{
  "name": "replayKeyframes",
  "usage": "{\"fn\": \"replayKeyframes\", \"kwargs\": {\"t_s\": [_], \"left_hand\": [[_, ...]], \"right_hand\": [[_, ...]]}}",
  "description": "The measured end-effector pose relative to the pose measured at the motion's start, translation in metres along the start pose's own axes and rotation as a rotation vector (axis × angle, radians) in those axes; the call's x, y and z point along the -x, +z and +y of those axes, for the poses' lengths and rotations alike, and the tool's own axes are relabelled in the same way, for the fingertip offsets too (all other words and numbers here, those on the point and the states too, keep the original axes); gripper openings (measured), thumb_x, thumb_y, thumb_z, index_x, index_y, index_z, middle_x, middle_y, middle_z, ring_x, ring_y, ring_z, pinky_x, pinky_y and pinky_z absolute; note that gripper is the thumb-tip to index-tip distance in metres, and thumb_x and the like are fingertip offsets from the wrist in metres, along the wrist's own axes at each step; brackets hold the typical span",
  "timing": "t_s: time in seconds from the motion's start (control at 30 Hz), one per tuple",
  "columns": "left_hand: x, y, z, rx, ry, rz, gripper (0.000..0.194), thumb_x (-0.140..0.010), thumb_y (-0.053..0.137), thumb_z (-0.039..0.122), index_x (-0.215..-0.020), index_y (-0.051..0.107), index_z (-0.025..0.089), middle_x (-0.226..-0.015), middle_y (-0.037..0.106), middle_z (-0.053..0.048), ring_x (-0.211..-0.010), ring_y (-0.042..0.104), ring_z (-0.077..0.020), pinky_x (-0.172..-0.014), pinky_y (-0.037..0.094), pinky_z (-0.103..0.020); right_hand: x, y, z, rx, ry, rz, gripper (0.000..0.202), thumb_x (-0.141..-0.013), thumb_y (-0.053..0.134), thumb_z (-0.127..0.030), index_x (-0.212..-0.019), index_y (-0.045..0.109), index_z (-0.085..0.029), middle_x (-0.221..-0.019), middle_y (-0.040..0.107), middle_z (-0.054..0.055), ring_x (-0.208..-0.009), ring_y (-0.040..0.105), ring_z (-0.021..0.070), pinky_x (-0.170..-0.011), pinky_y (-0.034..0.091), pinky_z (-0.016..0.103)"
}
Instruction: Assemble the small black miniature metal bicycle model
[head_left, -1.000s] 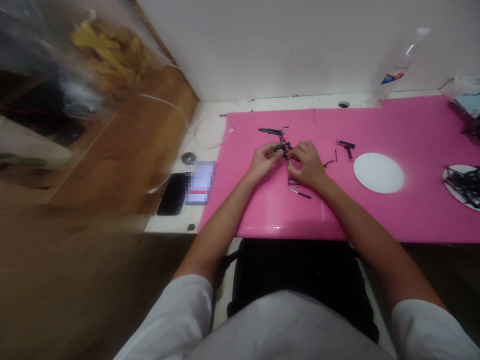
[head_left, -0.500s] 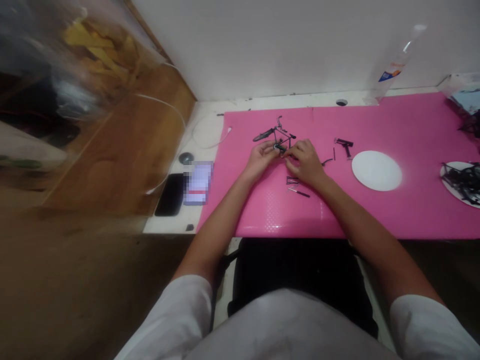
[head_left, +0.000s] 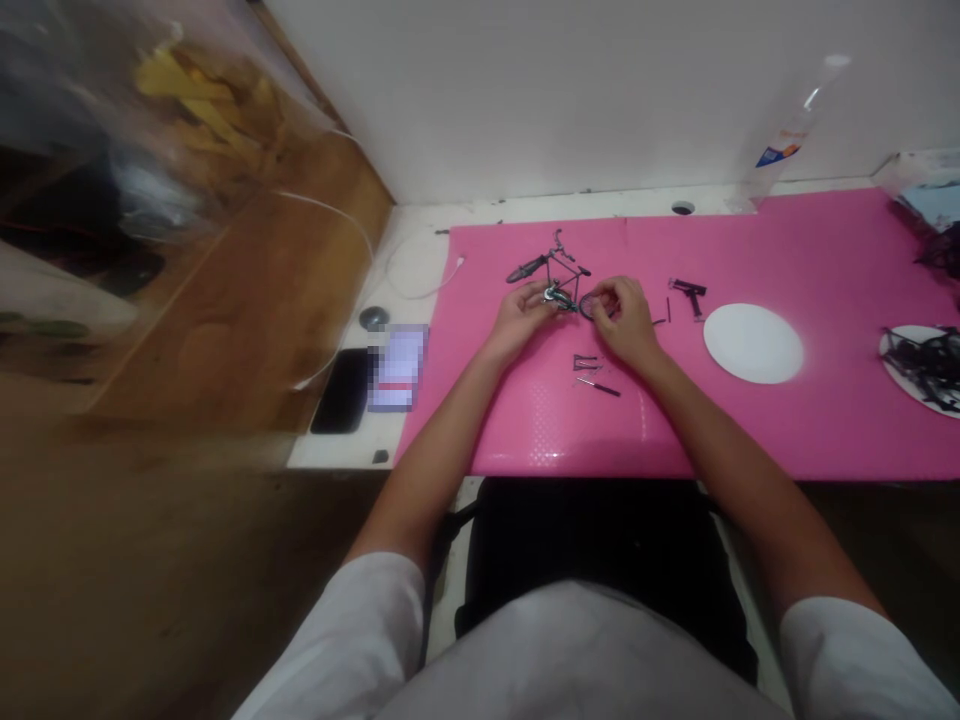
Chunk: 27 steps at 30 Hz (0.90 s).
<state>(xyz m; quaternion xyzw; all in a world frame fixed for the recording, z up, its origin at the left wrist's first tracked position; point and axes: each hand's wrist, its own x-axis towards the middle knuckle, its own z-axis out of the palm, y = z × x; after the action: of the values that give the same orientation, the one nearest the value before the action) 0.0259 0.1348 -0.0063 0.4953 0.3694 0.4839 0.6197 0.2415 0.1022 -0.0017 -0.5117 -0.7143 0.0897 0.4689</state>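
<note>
A miniature bicycle [head_left: 564, 268] with a dark frame, handlebar, front wheel and saddle lies over the pink mat. My left hand [head_left: 519, 318] is closed on its lower part, with the fingertips by the chainring. In my right hand [head_left: 626, 318] is a small black wheel [head_left: 588, 305], pinched between thumb and fingers just right of the frame's rear end. My right fingers cover part of that wheel. Below the hands lie a small screwdriver [head_left: 598, 386] and a small dark bracket-like part [head_left: 586, 363].
Right of my hands are a black T-shaped part [head_left: 689, 293], a thin rod [head_left: 667, 310] and a white plate [head_left: 753, 345]. Another plate holding black parts [head_left: 926, 365] is farther right. A clear bottle [head_left: 787, 140] stands behind; phones [head_left: 339, 390] and a cable lie left.
My right hand has drawn slightly right, away from the chainring area, and the small wheel now shows in its fingers. My left hand stays on the bicycle.
</note>
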Motion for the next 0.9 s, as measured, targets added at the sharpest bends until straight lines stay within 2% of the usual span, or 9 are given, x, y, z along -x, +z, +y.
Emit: {"fn": "replayKeyframes", "kwargs": {"t_s": [0.17,0.37,0.63,0.9], "left_hand": [[0.0,-0.002,-0.002,-0.009,0.048,-0.04,0.065,-0.073,0.098,0.035,-0.131,0.074,0.017,-0.128,0.079,-0.016,-0.119,0.077,-0.0277,-0.109,0.062,-0.044],[-0.001,-0.002,-0.003,-0.044,0.089,-0.045,0.065,-0.072,0.099,0.035,-0.131,0.076,0.018,-0.129,0.078,-0.016,-0.125,0.074,-0.0279,-0.114,0.058,-0.043],[-0.003,-0.004,-0.007,-0.05,0.106,-0.066,0.067,-0.07,0.099,0.034,-0.131,0.077,0.017,-0.125,0.079,-0.013,-0.116,0.077,-0.0274,-0.108,0.062,-0.041],[0.0,-0.003,-0.005,-0.075,0.103,-0.116,0.065,-0.077,0.092,0.026,-0.138,0.072,0.017,-0.127,0.078,-0.013,-0.101,0.08,-0.0232,-0.1,0.065,-0.039]], "right_hand": [[0.0,0.001,0.0,-0.025,-0.033,-0.096,0.01,-0.095,0.062,-0.025,-0.101,0.07,-0.025,-0.095,0.072,0.009,-0.098,0.062,0.0307,-0.097,0.052,0.052],[0.001,-0.004,-0.007,-0.1,-0.069,-0.18,0.015,-0.09,0.067,-0.026,-0.105,0.069,-0.025,-0.095,0.069,0.007,-0.099,0.06,0.0296,-0.093,0.053,0.048],[0.001,-0.003,-0.007,-0.128,-0.097,-0.188,0.007,-0.093,0.065,-0.027,-0.098,0.069,-0.024,-0.092,0.067,0.008,-0.096,0.058,0.0291,-0.093,0.051,0.049],[0.001,-0.003,-0.008,-0.119,-0.069,-0.233,0.003,-0.093,0.068,-0.025,-0.095,0.067,-0.025,-0.097,0.069,0.008,-0.099,0.059,0.0299,-0.096,0.052,0.05]]}}
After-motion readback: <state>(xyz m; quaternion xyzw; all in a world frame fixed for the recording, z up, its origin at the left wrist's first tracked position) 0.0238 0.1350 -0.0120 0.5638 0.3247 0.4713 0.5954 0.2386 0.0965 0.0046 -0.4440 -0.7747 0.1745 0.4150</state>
